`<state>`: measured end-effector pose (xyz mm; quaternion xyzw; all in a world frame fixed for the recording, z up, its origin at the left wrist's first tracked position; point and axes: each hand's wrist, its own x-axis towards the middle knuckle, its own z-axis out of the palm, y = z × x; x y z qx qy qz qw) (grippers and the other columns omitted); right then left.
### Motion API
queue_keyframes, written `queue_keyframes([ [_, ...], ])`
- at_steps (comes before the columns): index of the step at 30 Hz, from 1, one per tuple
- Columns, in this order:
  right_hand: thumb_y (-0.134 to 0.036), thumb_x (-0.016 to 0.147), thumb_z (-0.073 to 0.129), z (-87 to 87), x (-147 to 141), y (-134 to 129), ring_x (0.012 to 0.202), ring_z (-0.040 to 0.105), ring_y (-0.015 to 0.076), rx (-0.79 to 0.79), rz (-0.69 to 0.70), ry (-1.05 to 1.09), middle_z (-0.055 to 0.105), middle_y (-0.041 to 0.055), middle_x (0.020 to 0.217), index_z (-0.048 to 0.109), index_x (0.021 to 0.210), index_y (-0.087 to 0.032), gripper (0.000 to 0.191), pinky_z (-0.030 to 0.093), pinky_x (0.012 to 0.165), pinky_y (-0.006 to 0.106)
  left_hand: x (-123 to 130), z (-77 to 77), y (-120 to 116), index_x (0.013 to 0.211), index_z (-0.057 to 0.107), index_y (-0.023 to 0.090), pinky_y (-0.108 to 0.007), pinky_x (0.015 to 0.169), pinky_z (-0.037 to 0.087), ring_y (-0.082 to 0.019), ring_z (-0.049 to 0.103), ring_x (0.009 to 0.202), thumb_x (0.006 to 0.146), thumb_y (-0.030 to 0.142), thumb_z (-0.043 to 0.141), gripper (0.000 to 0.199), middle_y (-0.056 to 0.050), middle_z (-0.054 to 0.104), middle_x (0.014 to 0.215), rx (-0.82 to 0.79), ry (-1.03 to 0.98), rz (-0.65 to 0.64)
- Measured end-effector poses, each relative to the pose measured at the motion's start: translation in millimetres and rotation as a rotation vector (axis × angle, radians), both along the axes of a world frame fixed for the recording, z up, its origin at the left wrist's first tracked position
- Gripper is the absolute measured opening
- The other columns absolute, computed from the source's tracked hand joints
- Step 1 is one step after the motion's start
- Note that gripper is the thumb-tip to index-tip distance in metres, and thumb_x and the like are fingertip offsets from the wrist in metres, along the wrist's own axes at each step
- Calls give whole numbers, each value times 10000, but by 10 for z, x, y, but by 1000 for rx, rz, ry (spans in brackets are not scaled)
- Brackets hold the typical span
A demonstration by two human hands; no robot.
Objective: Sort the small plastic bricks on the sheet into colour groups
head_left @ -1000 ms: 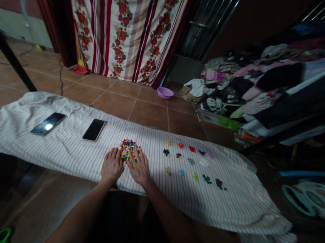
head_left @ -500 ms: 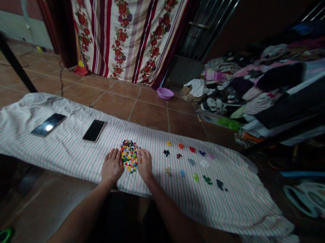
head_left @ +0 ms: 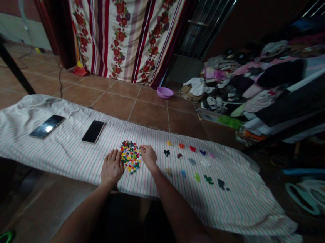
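Where multicoloured pieces (head_left: 130, 157) cluster, the left hand (head_left: 111, 167) lies flat alongside. The right hand (head_left: 149, 156) curls opposite, its hold unclear.

Right hand (head_left: 149, 155): slid off the colourful pile (head_left: 130, 157), its spread fingers curling in.
Colourful pile: its covered part reappeared, left of those fingers.

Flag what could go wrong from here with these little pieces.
The mixed pile lies loose beside the left hand, so a bump might scatter it. The right hand is close to the black cluster, and a careless swing could knock those pieces into a neighbouring colour. The striped cloth is creased and hangs over the edge, so a tug might shift everything on it.
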<state>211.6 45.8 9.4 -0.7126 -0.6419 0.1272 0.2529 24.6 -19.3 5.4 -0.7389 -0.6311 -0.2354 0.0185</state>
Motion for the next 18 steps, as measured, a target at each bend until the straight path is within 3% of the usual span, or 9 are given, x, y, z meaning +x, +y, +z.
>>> queue_keyframes([
  [11, -298, 890, 494, -117, 29, -95, 840, 635, 128, 108, -30, 97, 664, 9, 935, 688, 933, -239, 207, 459, 755, 232, -5, -8, 6, 1237, 566, 100, -455, 1066, 352, -297, 448, 1300, 877, 261, 358, 447, -166, 555, 1337, 6, -3, -8],
  [18, -306, 894, 449, -138, 59, -148, 865, 659, 144, 149, -62, 242, 712, 19, 939, 634, 1018, -218, 240, 481, 788, 254, -8, -11, 1, 1258, 551, 123, -472, 1066, 354, -294, 452, 1296, 871, 256, 364, 449, -165, 554, 1336, 16, -29, -15],
])
